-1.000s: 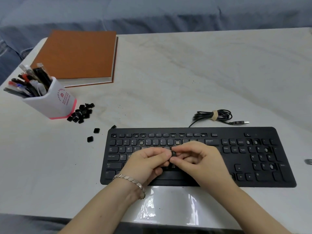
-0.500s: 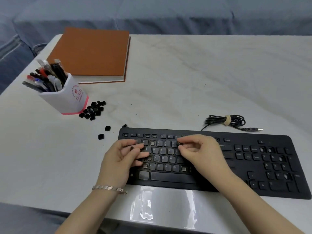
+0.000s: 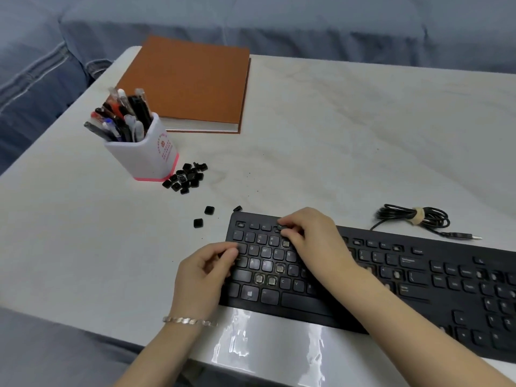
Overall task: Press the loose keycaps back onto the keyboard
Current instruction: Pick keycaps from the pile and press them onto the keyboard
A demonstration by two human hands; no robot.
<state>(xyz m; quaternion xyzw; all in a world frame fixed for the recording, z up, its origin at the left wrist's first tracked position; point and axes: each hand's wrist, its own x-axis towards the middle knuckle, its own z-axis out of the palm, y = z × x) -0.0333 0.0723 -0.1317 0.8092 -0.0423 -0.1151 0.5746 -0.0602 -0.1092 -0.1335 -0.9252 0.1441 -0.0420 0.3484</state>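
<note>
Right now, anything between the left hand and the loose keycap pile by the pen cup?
Nothing blocks it. Between the left hand and the keycap pile lie only bare table and two stray keycaps. The pen cup stands beside the pile, off the path.

White marbled table (image 3: pixel 363 141), blue-grey sofa (image 3: pixel 251 26) behind, soft light

One view only for me: head cam, wide-angle. It sits above the near edge of the surface (image 3: pixel 335 135), facing fwd and down. It's close in: both forearms enter from the bottom, w/ left hand (image 3: pixel 201 272) and right hand (image 3: pixel 312 241) approx mid-frame. The keyboard (image 3: pixel 413 277) runs off the right edge. Blue fabric (image 3: pixel 279 23) beyond the far edge fills the top.
</note>
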